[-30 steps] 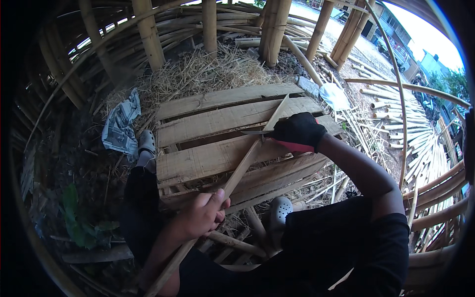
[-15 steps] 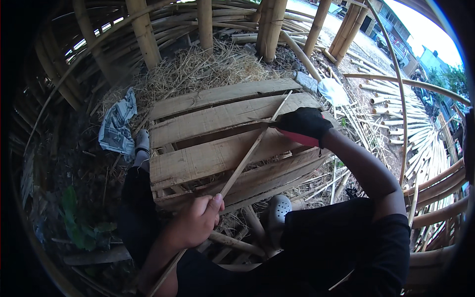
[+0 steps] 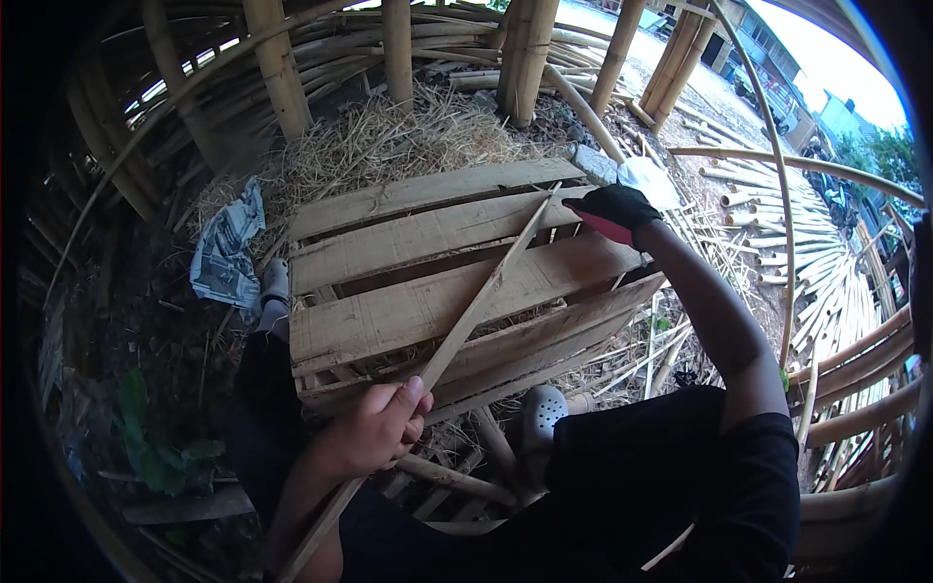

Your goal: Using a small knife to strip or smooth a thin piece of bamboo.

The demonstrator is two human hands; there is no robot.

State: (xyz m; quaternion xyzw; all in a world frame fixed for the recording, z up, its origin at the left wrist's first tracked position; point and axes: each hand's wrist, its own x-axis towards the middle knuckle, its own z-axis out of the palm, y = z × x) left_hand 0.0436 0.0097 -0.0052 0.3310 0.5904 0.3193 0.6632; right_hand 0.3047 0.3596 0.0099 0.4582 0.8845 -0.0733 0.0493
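Note:
A long split bamboo strip slants across a slatted wooden crate, its pointed far end near the crate's back right. My bare left hand is closed round the strip's lower part, with the thumb along its top; its near end runs back beside my left forearm. My right hand, in a black glove with a red palm, is closed just right of the strip's far tip. Whatever it grips is hidden by the fingers, and I cannot tell whether it touches the strip.
Dry straw lies behind the crate, below upright bamboo posts. Crumpled newspaper is at the left. A white bag sits beyond my right hand. Cut bamboo poles spread over the ground at right. Bent bamboo rods arch there.
My right hand has moved right and slightly away, along to the strip's far tip. A thin blade-like piece that stuck out left of it no longer shows. My left hand has shifted slightly left and nearer.

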